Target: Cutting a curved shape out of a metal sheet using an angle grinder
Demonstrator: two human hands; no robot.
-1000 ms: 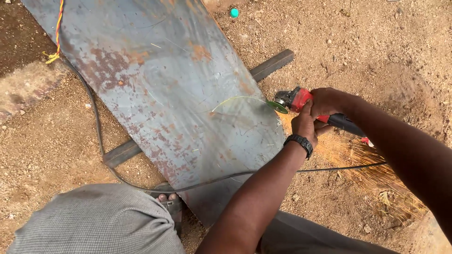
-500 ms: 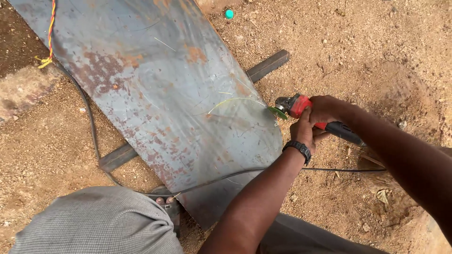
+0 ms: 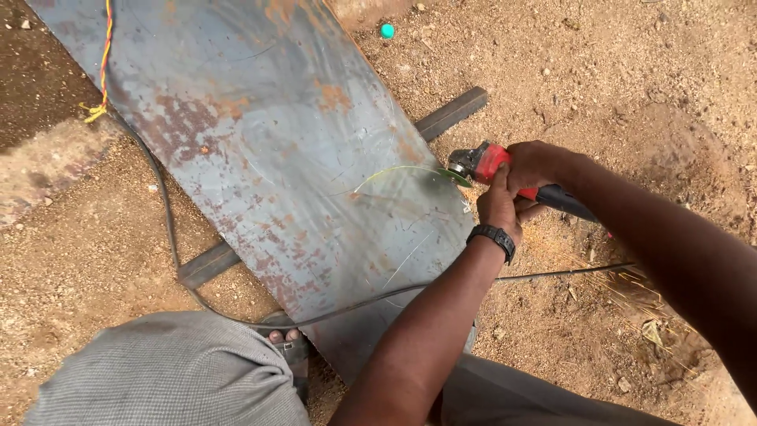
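Hands both grip a red angle grinder [image 3: 487, 163] at the three o'clock edge of a rusty steel sheet [image 3: 260, 142]: the right hand [image 3: 538, 162] wraps the body, the left hand [image 3: 498, 203] closes beneath it. The grinder looks compact but weighty and prone to kick, best held on body and rear handle. Its black cable [image 3: 236, 315] trails toward seven o'clock across the sheet, stiff, heavy and probably sharp-edged.

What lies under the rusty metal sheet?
A dark steel bar crosses beneath the metal sheet, its ends showing at both edges, on sandy ground. The bar's middle and the ground below are covered.
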